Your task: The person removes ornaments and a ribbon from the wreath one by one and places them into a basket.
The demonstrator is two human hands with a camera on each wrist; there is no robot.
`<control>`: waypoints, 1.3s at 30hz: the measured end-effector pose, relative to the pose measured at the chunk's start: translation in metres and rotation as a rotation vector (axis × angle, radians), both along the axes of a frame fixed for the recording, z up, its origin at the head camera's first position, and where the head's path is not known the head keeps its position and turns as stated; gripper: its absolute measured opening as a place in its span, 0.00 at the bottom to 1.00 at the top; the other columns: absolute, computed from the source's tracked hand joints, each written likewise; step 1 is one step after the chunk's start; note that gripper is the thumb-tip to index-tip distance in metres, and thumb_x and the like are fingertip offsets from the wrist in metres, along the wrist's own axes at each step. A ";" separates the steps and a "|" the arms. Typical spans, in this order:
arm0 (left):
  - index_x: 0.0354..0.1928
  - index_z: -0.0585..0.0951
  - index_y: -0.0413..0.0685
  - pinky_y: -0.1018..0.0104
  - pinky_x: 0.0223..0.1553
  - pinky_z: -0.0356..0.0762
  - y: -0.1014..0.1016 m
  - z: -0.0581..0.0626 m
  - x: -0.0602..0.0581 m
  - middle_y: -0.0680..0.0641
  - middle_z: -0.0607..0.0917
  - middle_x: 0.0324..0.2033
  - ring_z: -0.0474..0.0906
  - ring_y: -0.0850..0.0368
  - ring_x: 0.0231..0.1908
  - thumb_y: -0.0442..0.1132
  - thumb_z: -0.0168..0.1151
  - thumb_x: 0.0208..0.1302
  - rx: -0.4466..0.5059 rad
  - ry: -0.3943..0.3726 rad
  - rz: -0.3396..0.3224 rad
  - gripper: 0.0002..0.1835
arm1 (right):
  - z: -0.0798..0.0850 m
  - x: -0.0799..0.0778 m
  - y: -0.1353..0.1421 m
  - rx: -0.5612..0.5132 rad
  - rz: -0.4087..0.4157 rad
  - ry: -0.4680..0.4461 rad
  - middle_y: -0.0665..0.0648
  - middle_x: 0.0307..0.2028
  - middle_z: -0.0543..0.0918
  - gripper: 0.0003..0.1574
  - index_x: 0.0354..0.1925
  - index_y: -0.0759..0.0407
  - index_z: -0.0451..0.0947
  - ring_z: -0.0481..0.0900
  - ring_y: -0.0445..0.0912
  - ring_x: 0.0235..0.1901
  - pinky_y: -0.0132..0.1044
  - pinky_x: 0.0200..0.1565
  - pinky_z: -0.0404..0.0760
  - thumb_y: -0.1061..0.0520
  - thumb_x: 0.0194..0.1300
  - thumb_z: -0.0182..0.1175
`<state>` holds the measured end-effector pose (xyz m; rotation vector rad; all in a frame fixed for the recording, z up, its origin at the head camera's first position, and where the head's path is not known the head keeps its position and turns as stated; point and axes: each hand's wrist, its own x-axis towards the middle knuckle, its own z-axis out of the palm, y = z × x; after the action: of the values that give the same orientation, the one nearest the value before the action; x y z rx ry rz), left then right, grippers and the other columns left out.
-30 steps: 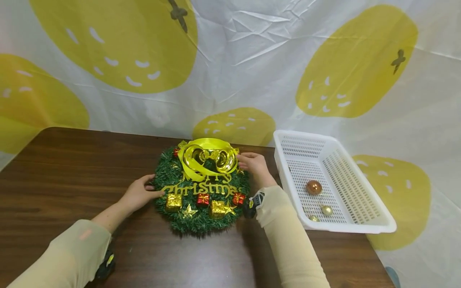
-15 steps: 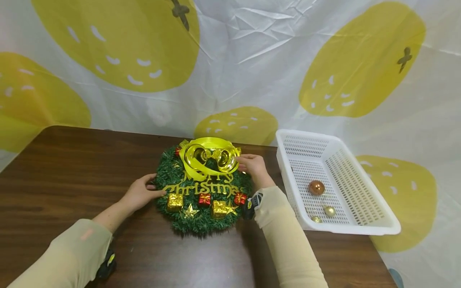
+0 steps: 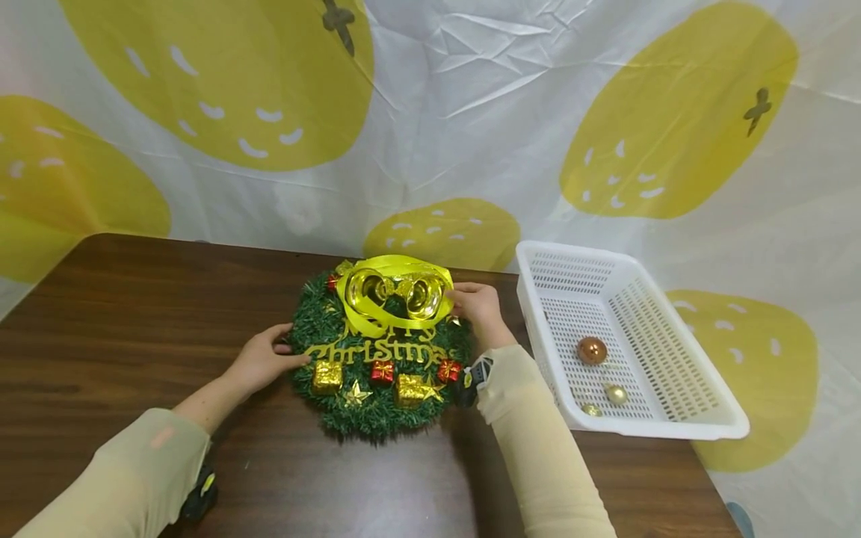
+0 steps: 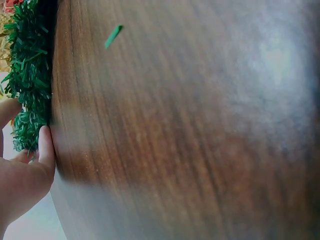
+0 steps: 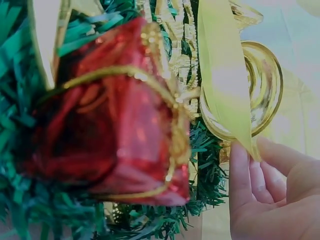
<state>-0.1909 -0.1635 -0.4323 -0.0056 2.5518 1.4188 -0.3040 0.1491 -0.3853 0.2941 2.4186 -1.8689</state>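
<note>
A round green tinsel wreath (image 3: 377, 424) lies on the table, with gold "Merry Christmas" lettering (image 3: 380, 353), small gift boxes and stars on it. Two gold bells (image 3: 425, 300) sit at its far side, mouths facing me, with a shiny yellow ribbon (image 3: 395, 261) looped around them. My left hand (image 3: 264, 359) grips the wreath's left edge, thumb on top; in the left wrist view its fingertips (image 4: 46, 142) reach the side of the tinsel. My right hand (image 3: 479, 310) pinches the ribbon's lower end beside the right bell, as the right wrist view shows. A red gift box (image 5: 132, 135) fills much of that view.
On the right stands a white perforated basket (image 3: 673, 427) holding a copper ball (image 3: 592, 350) and small gold balls (image 3: 615, 394). A green tinsel scrap (image 4: 114, 36) lies on the brown table (image 3: 155, 314). Behind hangs a patterned cloth (image 3: 464, 134).
The ribbon's right side has been drawn outward past the right bell, and my right hand has shifted slightly right with it. My left hand stays on the wreath. The head view has shifted a little.
</note>
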 end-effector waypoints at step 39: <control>0.70 0.48 0.30 0.43 0.55 0.71 0.000 -0.003 -0.001 0.23 0.63 0.62 0.64 0.31 0.60 0.45 0.62 0.62 0.001 0.006 0.005 0.46 | 0.053 -0.003 0.004 -0.346 -0.133 0.035 0.53 0.30 0.77 0.23 0.57 0.72 0.72 0.77 0.36 0.20 0.23 0.26 0.77 0.68 0.63 0.55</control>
<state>-0.1923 -0.1633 -0.4357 -0.0069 2.5579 1.4236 -0.3068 0.1529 -0.3319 0.4073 2.0875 -2.3192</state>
